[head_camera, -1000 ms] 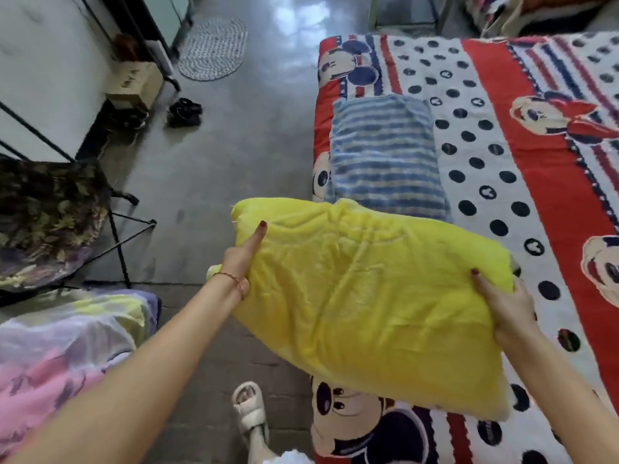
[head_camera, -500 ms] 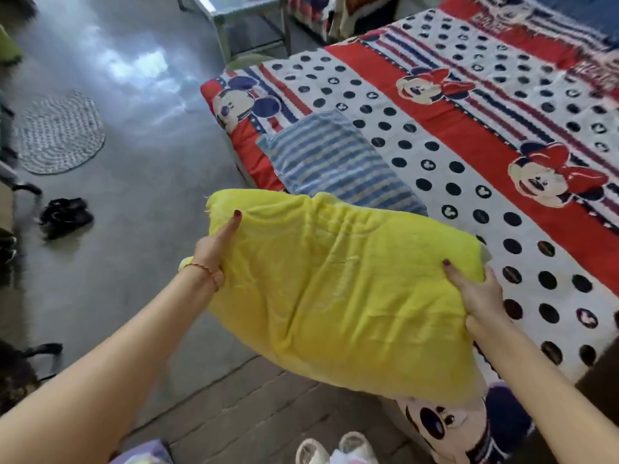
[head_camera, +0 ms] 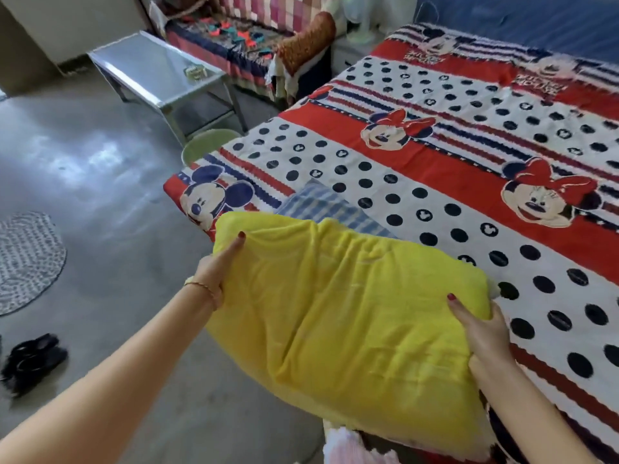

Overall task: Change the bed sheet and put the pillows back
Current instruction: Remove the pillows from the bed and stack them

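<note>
Floor (head_camera: 110,182) of grey polished concrete fills the left side, with a round woven mat (head_camera: 25,259) at the edge and dark sandals (head_camera: 31,361) lying nearer the person. Farther back stands a low metal table (head_camera: 150,72), and a pale green stool (head_camera: 207,144) sits just beside the bed's corner. Left hand (head_camera: 216,271) grips the left end of the yellow pillow (head_camera: 345,316) — thumb laid flat on top, the other fingers hidden beneath the fabric; a thin bracelet circles that wrist. The pillow is held between both hands at the near edge of the bed, partly out over the floor, and whether its underside touches the sheet cannot be told. Just beyond it a blue striped pillow (head_camera: 328,205) lies on the bed, its near part covered by the yellow one. Right hand (head_camera: 484,329) grips the pillow's right end the same way — thumb on top, fingers tucked under. The cartoon-mouse bed sheet (head_camera: 469,169), red and white with black dots, spreads flat across the bed to the right.
</note>
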